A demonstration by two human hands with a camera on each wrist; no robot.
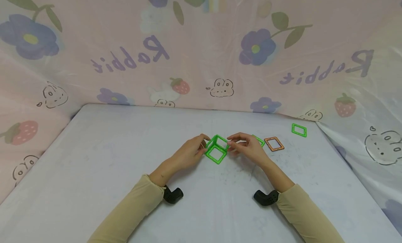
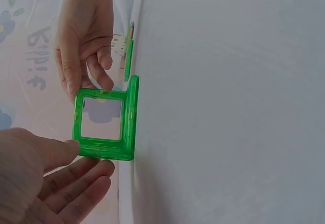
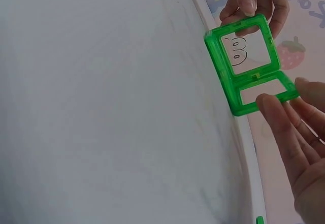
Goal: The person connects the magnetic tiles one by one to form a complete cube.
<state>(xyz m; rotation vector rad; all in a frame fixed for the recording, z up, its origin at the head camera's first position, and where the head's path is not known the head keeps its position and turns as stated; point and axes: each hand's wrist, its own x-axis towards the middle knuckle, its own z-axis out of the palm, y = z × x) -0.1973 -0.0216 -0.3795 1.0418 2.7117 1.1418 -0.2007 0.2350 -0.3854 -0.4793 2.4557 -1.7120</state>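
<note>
Now your left hand point(image 1: 188, 152) pinches the joined green frames point(image 2: 104, 149), held between both hands; the right-wrist view catches your right hand point(image 3: 299, 148) pinching another edge, while only the head view shows the orange frame point(image 1: 269, 145) whole, flat on the table point(image 1: 94, 159)

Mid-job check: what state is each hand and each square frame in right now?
Left hand: pinching the joined green frames' left side.
Right hand: pinching their right side.
Joined green frames: three forming a corner, one flat, two upright.
Near green frame: loose, flat, partly hidden by the right hand.
Orange frame: loose, flat.
Far green frame: loose, flat, apart.
</note>
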